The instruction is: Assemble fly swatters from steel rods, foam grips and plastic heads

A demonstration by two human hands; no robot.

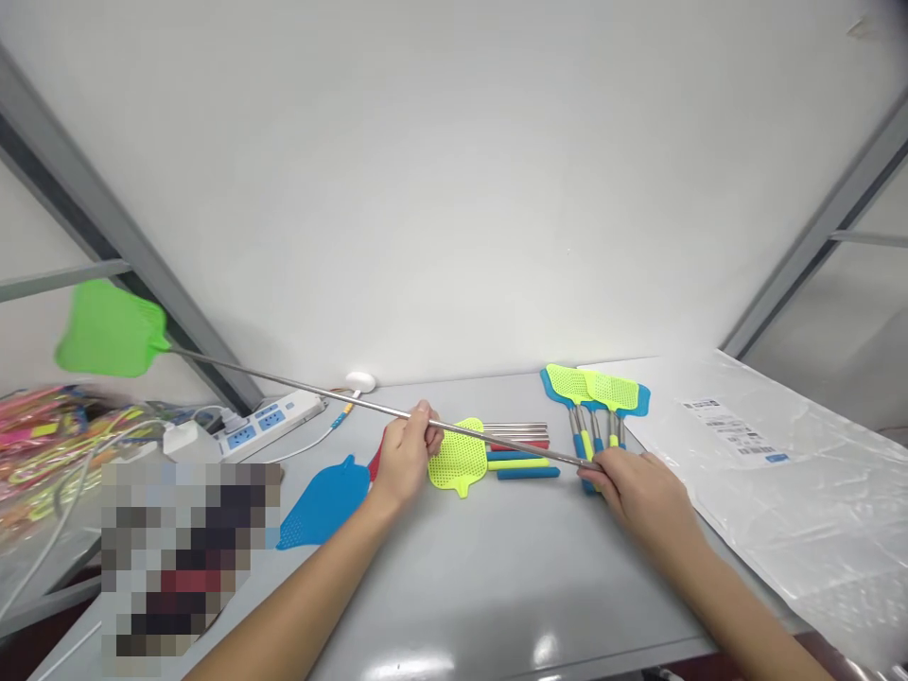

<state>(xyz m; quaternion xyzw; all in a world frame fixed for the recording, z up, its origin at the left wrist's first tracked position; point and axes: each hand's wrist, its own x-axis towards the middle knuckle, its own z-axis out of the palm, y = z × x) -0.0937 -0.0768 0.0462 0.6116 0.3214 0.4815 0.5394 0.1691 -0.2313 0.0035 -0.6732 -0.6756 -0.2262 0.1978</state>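
Observation:
A fly swatter with a bright green head [113, 331] and a long thin metal rod [284, 383] slants across the view, held in the air by both hands. Fingers of my left hand [408, 454] are closed round the rod near its middle. My right hand [642, 492] grips the rod's lower right end. Below the rod lie a yellow-green swatter head [454, 463], a blue swatter head [326, 501] and a red one partly hidden by my left hand. Several metal tubes [517, 430] and coloured handle grips [529, 473] lie between the hands.
Several short swatters [596, 392] with yellow and blue heads lie beyond my right hand. White plastic packaging [766, 463] with a label covers the table's right side. At left are a power strip [270, 421], cables, bagged colourful items [63, 435] and a pixelated patch. Metal posts flank the wall.

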